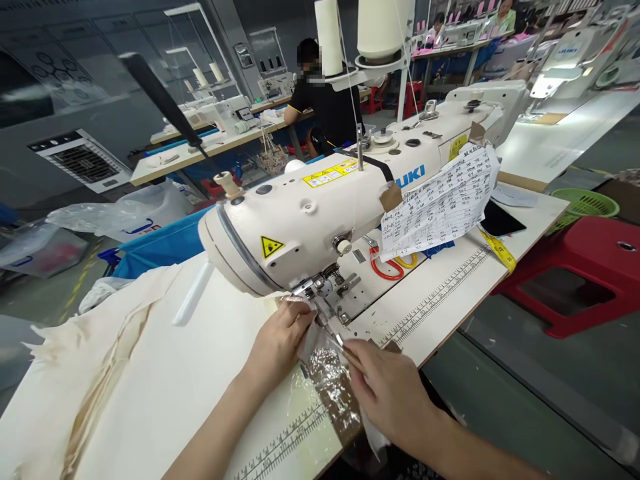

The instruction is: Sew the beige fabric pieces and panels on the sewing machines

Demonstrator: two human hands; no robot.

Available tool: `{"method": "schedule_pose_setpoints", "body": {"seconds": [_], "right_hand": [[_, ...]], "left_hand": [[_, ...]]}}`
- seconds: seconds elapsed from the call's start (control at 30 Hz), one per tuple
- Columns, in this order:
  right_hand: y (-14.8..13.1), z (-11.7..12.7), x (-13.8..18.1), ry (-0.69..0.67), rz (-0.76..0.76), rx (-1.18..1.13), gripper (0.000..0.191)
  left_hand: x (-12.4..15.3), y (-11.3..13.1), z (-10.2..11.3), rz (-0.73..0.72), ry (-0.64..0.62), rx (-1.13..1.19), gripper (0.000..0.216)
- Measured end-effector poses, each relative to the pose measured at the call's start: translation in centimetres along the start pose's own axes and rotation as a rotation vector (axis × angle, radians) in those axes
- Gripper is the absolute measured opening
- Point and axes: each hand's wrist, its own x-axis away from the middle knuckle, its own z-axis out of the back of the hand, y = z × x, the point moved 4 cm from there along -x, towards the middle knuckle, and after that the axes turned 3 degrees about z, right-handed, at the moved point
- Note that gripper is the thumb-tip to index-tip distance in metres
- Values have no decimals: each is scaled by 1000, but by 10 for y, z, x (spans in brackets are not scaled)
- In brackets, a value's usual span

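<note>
My left hand [283, 337] is closed in a pinch on a thin white fabric strip [311, 341], right beside the presser foot of the sewing machine [295, 220]. My right hand [393, 390] is closed around a slim tool [353, 357] with a bright metal tip; its exact kind cannot be made out. The tip points at the fabric in front of the needle area. Below my right hand, a pale end of the strip hangs at the table's front edge. Shiny clear tape [333, 383] covers a brown patch of the table between my hands.
Red-handled scissors [387, 272] lie behind the needle area. A handwritten sheet [440, 203] is fixed to the machine. Cream fabric [107, 373] spreads at left; a yellow tape measure [500, 252] hangs at right near a red stool [575, 267]. A person [327, 103] sits further back.
</note>
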Motion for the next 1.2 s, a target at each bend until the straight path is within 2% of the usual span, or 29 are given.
{"method": "schedule_pose_setpoints", "body": {"seconds": [0.13, 0.23, 0.43, 0.53, 0.63, 0.73, 0.83, 0.93, 1.07, 1.2], "right_hand": [[2, 7, 48, -102, 21, -237, 21], [9, 9, 70, -71, 33, -271, 26], [24, 10, 81, -85, -6, -285, 47], [24, 11, 83, -76, -3, -334, 46], [21, 12, 85, -31, -39, -386, 38], [20, 11, 87, -42, -148, -449, 34], [24, 7, 88, -101, -308, -502, 41], [29, 4, 85, -78, -416, -633, 46], [28, -12, 80, -19, -600, -1039, 45], [18, -33, 80, -7, -791, -1433, 53]], "left_hand": [[3, 12, -2, 36, -67, -174, 31], [2, 21, -8, 96, -70, -237, 32], [4, 31, -16, 178, -59, -296, 35], [7, 34, -16, 158, -90, -327, 41], [10, 36, -14, 129, -133, -358, 45], [11, 37, -14, 122, -155, -363, 46], [12, 36, -15, 142, -150, -328, 47], [13, 31, -15, 175, -103, -257, 47], [16, 22, -15, 155, -56, -197, 43], [18, 14, -15, 150, -44, -156, 45]]}}
